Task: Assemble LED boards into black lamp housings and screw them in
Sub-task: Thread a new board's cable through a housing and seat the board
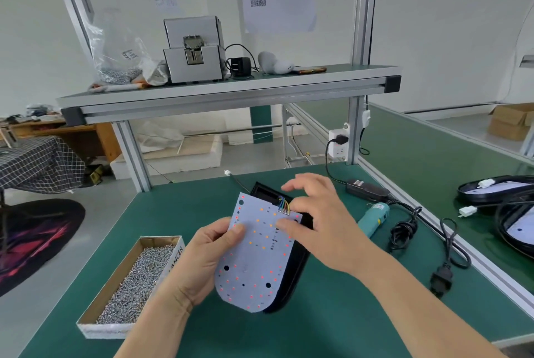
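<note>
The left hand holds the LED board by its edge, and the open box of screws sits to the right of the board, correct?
Not quite: in the head view the box of screws sits to the left of the LED board. The left hand does hold the board by its edge.

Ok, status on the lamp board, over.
Left hand grips LED board edge. Right hand open, thumb on board. Board tilted over black housing, unseated. Nothing blocking.
</note>
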Motion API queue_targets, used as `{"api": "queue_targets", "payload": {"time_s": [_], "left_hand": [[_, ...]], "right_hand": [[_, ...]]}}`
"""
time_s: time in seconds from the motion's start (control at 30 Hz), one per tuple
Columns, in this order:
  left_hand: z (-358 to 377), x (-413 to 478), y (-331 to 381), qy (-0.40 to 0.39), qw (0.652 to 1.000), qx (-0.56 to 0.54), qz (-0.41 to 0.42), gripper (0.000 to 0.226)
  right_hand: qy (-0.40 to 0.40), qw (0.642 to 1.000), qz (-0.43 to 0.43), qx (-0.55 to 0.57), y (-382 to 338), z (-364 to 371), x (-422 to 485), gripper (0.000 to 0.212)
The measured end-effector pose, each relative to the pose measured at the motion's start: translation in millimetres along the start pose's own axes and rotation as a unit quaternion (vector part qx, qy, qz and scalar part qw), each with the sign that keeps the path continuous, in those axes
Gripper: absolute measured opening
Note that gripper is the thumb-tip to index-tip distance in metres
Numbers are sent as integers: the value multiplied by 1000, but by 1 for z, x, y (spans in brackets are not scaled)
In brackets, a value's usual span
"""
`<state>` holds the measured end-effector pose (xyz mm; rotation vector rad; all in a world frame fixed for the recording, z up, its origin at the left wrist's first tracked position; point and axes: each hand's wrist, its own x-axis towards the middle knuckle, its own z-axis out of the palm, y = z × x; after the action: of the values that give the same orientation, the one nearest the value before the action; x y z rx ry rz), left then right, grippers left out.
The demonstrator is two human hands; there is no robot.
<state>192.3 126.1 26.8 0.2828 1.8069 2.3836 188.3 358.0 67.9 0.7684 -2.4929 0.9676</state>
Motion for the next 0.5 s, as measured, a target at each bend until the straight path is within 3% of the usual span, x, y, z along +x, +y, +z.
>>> {"api": "queue_targets", "payload": {"time_s": [0.2,0.3,0.5], "left_hand": [[5,-2,-7,17,996,-80,25,37],[9,-5,-8,6,997,-64,43,39],[5,-5,-5,16,998,-30,53,66]], "right_hand": [[51,989,78,116,3,1,-3,27],[47,988,94,114,6,0,-2,25],[1,997,55,55,4,-2,3,38]]}}
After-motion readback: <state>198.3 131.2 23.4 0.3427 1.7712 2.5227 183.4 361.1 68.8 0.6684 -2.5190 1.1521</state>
